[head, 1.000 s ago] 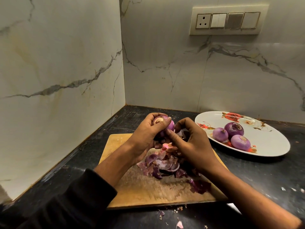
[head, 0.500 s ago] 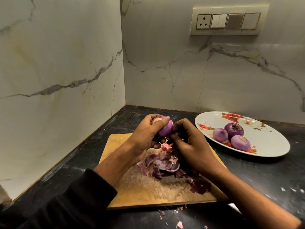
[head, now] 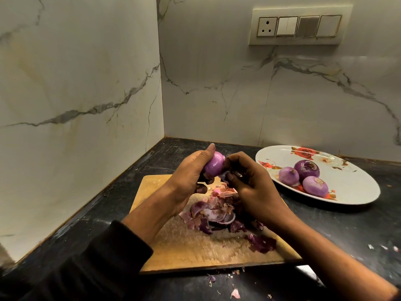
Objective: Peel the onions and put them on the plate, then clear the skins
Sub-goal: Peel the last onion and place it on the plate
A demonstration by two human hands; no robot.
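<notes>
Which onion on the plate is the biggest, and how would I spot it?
Find the white flowered plate on the dark counter, right of the wooden board. Three peeled onions sit together on it. The biggest onion is the darker purple one farthest back, nearest the wall.

Onion [head: 213, 165] between the fingers [head: 233, 178]: smooth, glossy purple flesh. Skins [head: 213, 213] heaped below the fingers: thin, papery, matt, curled and crumpled. Cutting board [head: 191, 246] under them: pale wood, matt, scored and scuffed rough. Desk [head: 358, 231] around the board: dark stone, dull sheen, speckled with scraps. Plate [head: 355, 187] right of the fingers: glossy white glaze, red floral print. Walls [head: 86, 83] behind: polished veined marble. Sleeve [head: 97, 263]: black cloth.
</notes>
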